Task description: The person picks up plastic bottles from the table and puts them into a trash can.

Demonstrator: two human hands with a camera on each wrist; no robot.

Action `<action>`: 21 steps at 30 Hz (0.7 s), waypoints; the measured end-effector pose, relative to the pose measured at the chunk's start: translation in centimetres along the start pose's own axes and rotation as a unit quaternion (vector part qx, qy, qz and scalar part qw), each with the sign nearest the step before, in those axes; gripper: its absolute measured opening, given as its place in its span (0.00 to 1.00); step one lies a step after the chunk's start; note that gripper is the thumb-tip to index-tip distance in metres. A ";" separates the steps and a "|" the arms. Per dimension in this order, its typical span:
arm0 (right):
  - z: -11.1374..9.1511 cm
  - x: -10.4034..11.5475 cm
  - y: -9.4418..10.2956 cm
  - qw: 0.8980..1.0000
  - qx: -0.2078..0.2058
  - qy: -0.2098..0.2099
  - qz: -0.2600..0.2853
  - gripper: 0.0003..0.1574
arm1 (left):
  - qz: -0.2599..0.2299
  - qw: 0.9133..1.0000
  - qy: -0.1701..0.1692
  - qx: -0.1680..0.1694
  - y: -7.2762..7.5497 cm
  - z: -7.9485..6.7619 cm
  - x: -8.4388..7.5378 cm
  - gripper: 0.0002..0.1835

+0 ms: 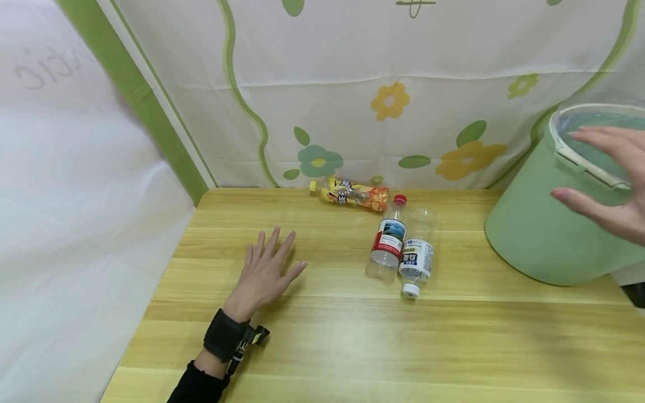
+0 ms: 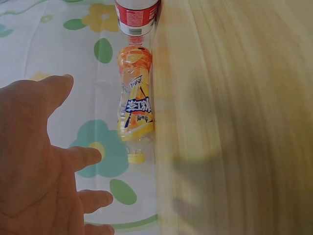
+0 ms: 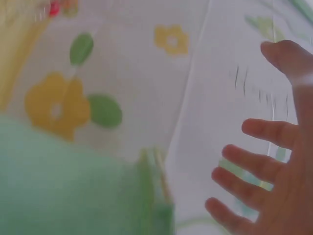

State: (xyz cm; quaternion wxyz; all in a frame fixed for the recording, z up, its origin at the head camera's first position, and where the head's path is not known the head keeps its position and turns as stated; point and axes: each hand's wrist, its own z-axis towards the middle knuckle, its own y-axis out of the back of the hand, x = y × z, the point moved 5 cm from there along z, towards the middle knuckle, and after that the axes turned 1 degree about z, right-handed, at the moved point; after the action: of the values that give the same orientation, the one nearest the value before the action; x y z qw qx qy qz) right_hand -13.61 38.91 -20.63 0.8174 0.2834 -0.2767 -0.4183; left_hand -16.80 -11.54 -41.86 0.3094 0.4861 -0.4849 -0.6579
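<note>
Three plastic bottles lie near the back of the wooden table (image 1: 322, 336). One with a yellow-orange label (image 1: 353, 193) rests on its side along the back edge, its yellow cap to the left. Beside it lie a red-capped bottle (image 1: 390, 238) and a clear white-capped bottle (image 1: 416, 254), close together. My left hand (image 1: 262, 277) is spread over the table to the left of them and holds nothing. On the right, my right hand (image 1: 615, 173), fingers apart and holding nothing, is over the rim of a light green bin (image 1: 544, 224).
A clear plastic liner (image 1: 594, 115) lines the bin's mouth. Behind the table hangs a white cloth (image 1: 322, 112) printed with flowers and green lines; plain white fabric (image 1: 75, 224) is on the left. My left wrist wears a black strap (image 1: 227, 336).
</note>
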 end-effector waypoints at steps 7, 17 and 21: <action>-0.9 4.8 -1.9 0.995 0.004 0.099 -0.026 0.62 | -0.001 1.000 0.000 0.002 -0.2 0.0 0.2 0.43; -4.3 5.5 -7.2 0.991 0.088 0.099 0.012 0.57 | -0.013 1.000 0.005 0.013 -0.3 0.0 0.1 0.44; -6.3 4.5 -10.1 0.989 0.116 0.080 0.034 0.56 | -0.010 1.000 0.004 0.010 -0.4 0.0 0.1 0.43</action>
State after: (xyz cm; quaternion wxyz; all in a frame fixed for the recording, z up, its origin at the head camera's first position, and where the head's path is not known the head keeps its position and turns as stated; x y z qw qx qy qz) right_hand -12.35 31.70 -31.04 0.8122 0.3991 -0.2665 -0.3317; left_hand -16.77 -11.47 -42.25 0.3002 0.4962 -0.4853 -0.6543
